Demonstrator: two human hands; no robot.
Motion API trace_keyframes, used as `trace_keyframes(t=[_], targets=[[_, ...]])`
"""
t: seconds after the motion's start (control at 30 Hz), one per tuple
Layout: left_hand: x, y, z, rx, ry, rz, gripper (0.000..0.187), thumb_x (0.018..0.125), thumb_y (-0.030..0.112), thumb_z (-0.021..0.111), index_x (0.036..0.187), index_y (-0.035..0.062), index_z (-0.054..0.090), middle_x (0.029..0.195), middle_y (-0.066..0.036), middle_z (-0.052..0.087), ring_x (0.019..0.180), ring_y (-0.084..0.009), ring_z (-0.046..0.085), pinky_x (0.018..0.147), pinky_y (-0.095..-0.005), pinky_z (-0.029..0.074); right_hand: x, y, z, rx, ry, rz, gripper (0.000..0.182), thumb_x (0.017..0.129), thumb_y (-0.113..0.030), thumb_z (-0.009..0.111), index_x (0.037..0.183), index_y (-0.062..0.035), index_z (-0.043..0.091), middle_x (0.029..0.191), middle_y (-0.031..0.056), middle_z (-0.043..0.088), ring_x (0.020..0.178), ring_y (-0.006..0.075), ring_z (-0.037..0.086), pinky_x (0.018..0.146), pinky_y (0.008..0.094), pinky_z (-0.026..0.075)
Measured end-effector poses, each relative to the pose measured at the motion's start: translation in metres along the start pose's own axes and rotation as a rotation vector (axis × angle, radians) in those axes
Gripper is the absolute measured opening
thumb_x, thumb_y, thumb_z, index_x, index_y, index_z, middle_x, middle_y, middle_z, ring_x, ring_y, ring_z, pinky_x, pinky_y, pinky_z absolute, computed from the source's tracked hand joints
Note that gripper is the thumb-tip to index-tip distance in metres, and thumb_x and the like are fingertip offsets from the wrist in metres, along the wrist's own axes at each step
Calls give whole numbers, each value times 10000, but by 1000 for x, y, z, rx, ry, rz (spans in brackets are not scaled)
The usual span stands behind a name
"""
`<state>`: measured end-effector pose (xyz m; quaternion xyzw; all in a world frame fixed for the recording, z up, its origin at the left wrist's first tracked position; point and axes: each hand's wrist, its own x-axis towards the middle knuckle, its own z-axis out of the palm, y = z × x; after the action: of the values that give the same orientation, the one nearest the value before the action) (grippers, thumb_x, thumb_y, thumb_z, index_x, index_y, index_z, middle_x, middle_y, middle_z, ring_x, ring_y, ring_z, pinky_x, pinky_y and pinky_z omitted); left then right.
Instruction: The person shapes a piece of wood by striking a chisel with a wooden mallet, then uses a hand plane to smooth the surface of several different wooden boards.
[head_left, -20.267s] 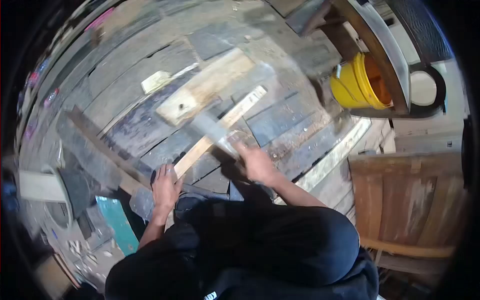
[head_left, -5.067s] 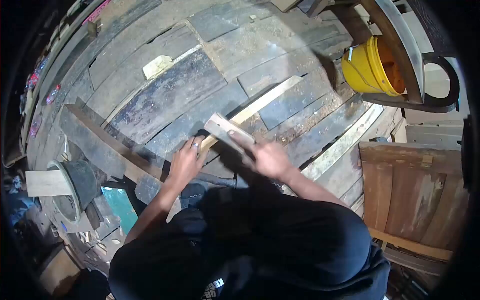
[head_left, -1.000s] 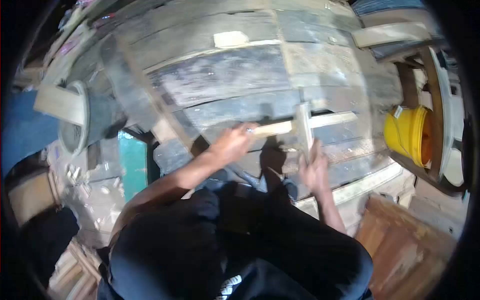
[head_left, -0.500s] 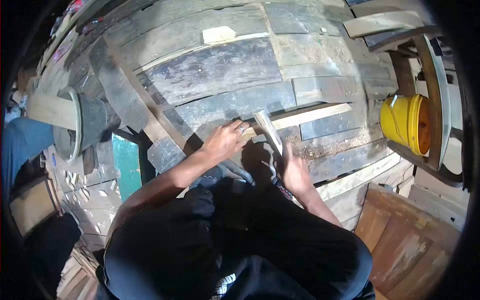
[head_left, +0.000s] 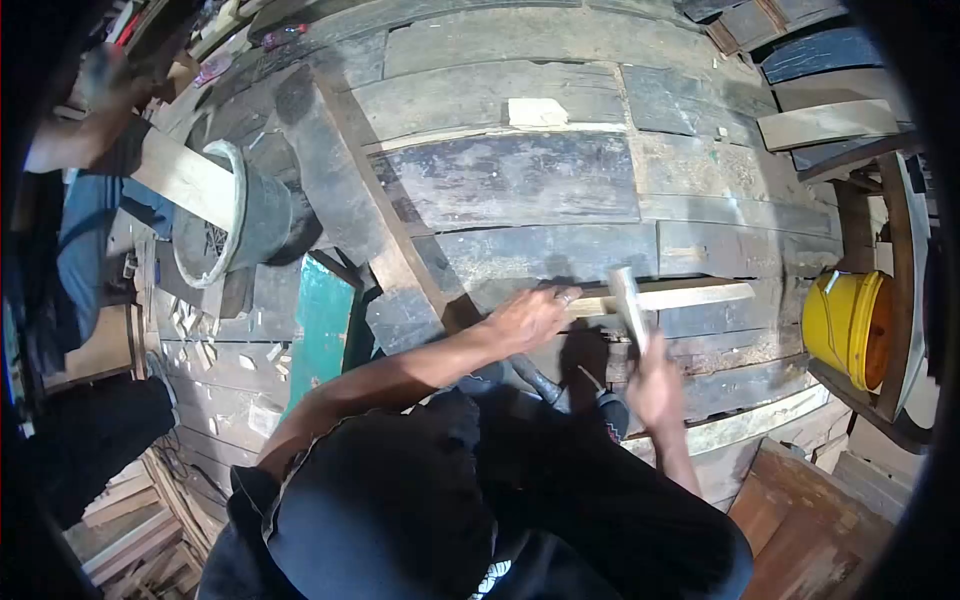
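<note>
At centre frame, on the plank floor: the work in hand, seen from above.

Strip: a pale wooden strip [head_left: 690,296] lies across the dark floor planks [head_left: 520,180], running from centre to right of frame.

Left hand: the left hand [head_left: 528,318] presses on the strip's near end, fingers curled over it, pinning it to the floor; the forearm reaches in from lower left.

Right hand: the right hand [head_left: 655,382] has its grip wrapped tight round the handle of a flat-bladed chopping tool [head_left: 630,305]; the blade stands over the strip, just beside the left hand's fingers. The wrist is cocked upward, the elbow tucked near the knee.

Risk: judged from this, the blade meets the wood close to the holding fingers; a glancing stroke or a strip that slides on the sawdust could carry the edge into them. A thin strip may also split along its grain.

Surroundings: yellow bucket [head_left: 850,330] at right edge; grey bucket [head_left: 235,215] at upper left; another person's arm [head_left: 70,140] at far upper left.
</note>
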<state>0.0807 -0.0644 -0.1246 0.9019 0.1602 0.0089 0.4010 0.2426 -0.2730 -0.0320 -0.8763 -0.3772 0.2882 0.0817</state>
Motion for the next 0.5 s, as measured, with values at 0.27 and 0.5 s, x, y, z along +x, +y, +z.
trace_keyframes(t=[0.27, 0.5], targets=[[3, 9, -10, 23, 6, -23, 418, 967, 164, 683, 1358, 58, 580, 883, -249, 710, 848, -447, 740, 734, -545, 608, 31, 78, -23, 235, 399, 253, 420, 1063, -156, 569, 1435, -44, 408, 875, 259, 687, 735, 437, 663, 650, 532, 518], [-6, 16, -18, 67, -87, -46, 493, 983, 171, 650, 1440, 35, 525, 1113, -300, 687, 983, -471, 720, 859, -557, 603, -5, 9, 8, 138, 105, -75, 525, 982, -130, 636, 1459, -57, 429, 920, 352, 685, 893, 567, 673, 733, 587, 531]])
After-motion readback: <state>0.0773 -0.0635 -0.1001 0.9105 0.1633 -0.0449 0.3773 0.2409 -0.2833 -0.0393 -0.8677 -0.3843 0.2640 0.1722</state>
